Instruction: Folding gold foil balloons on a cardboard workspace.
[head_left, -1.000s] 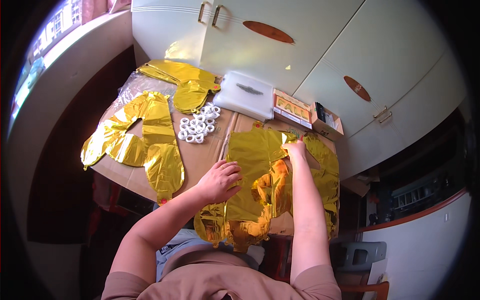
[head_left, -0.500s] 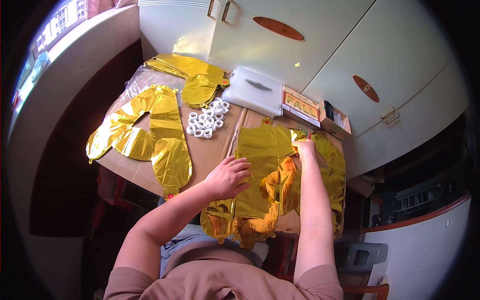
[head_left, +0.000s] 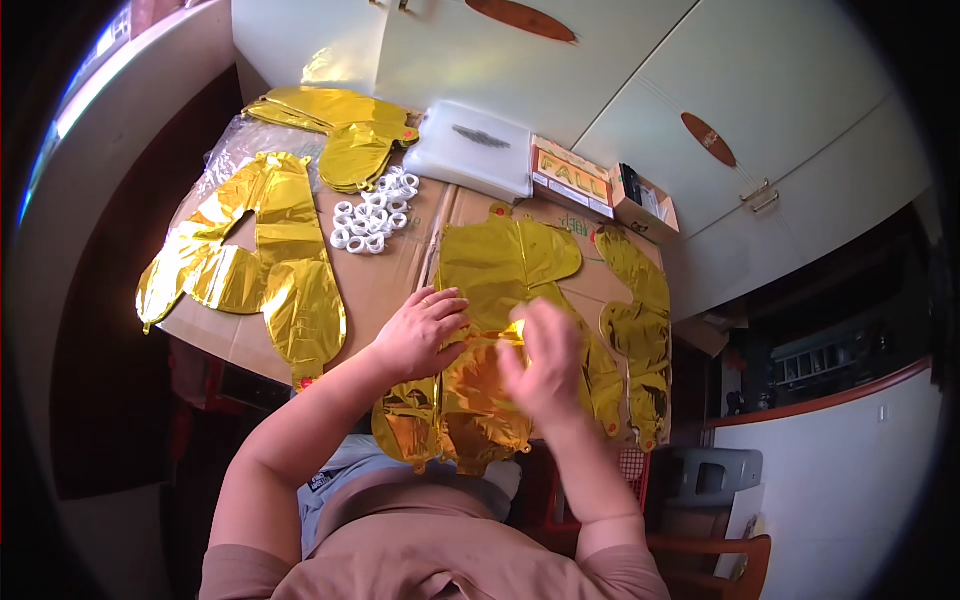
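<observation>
Flat gold foil balloons lie on a cardboard-covered table. My left hand point(head_left: 425, 328) rests on the left part of the front balloon point(head_left: 480, 262), its fingers stretched out and lying on the foil. Over the lower middle of the same balloon is my right hand point(head_left: 548, 362), blurred by motion; a gap shows between its thumb and its bent fingers, and I see nothing held in it. The balloon's lower part is creased and reflects orange, hanging at the table's near edge. To its right lies another narrow gold balloon point(head_left: 640, 330), flat on the cardboard.
A gold letter-shaped balloon point(head_left: 290, 250) lies at left, with more folded gold balloons point(head_left: 355, 155) behind. Several white ribbon rolls point(head_left: 368, 218) sit beside them. Clear plastic bags point(head_left: 470, 150), a printed box point(head_left: 572, 178) and an open small box point(head_left: 645, 208) stand against the white cabinet point(head_left: 520, 70).
My right hand has let go of the foil at the upper right and moved left and nearer to me. The balloon's right part now lies flatter. The view has shifted slightly.
</observation>
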